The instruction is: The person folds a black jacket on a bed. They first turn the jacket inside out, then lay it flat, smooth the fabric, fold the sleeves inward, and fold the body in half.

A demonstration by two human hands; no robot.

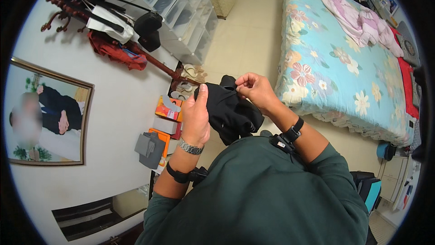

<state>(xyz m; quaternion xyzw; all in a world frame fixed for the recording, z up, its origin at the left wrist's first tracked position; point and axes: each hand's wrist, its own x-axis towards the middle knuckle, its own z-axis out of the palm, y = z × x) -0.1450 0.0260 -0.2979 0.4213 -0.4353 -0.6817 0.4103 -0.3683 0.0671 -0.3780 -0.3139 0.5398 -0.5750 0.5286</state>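
Note:
A black cloth garment (pixel 229 111) hangs bunched between my two hands in front of my body; its exact kind does not show. My left hand (pixel 197 116) grips its left edge, thumb pointing up and the other fingers hidden behind the cloth. At the garment's upper right, my right hand (pixel 254 90) pinches the fabric between thumb and fingertips. The lower part of the cloth droops in loose folds toward my dark green shirt.
On the left stands a wooden coat rack (pixel 158 66) with bags and a cap, beside clear stacked boxes (pixel 181 14). Shoes (pixel 192 72) and small cartons (pixel 168 109) line the wall, with folded grey cloth (pixel 152 150) on top. A flower-patterned bed (pixel 335 63) fills the right.

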